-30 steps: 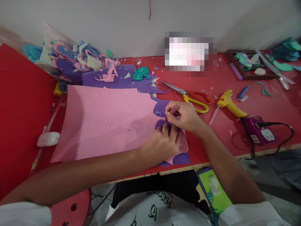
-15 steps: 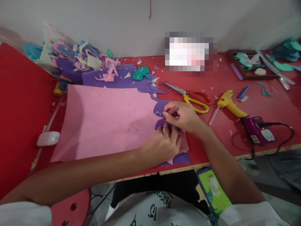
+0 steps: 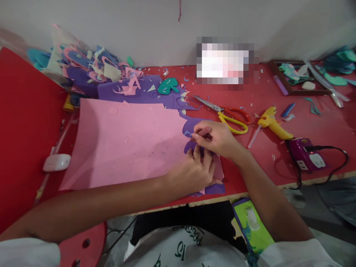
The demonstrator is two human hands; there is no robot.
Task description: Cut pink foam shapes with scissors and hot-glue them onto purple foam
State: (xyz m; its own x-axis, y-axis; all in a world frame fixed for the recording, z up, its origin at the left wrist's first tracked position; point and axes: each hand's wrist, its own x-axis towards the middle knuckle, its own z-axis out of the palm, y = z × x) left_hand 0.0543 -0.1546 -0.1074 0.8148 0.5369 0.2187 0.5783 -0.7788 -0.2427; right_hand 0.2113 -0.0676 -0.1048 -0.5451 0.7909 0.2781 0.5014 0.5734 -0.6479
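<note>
A large pink foam sheet (image 3: 125, 141) lies on the red table (image 3: 264, 148). At its right edge sits a small purple foam cut-out (image 3: 189, 147). My left hand (image 3: 194, 172) rests flat on the sheet with its fingertips pressing the cut-out down. My right hand (image 3: 215, 137) is just above, its fingers pinched on a thin pen-like thing at the cut-out's upper edge; the thing is mostly hidden, so I cannot tell what it is. More purple foam (image 3: 215, 189) shows under the pink sheet's near corner.
Scissors (image 3: 228, 113) with red and yellow handles, a yellow glue gun (image 3: 274, 124) and a purple plugged-in device (image 3: 308, 157) lie to the right. Foam scraps (image 3: 91, 70) pile at the back left. A white mouse (image 3: 57, 162) sits left. A tray (image 3: 297, 76) stands at the back right.
My right hand has shifted slightly left along the cut-out's edge. My left hand stays pressed in place.
</note>
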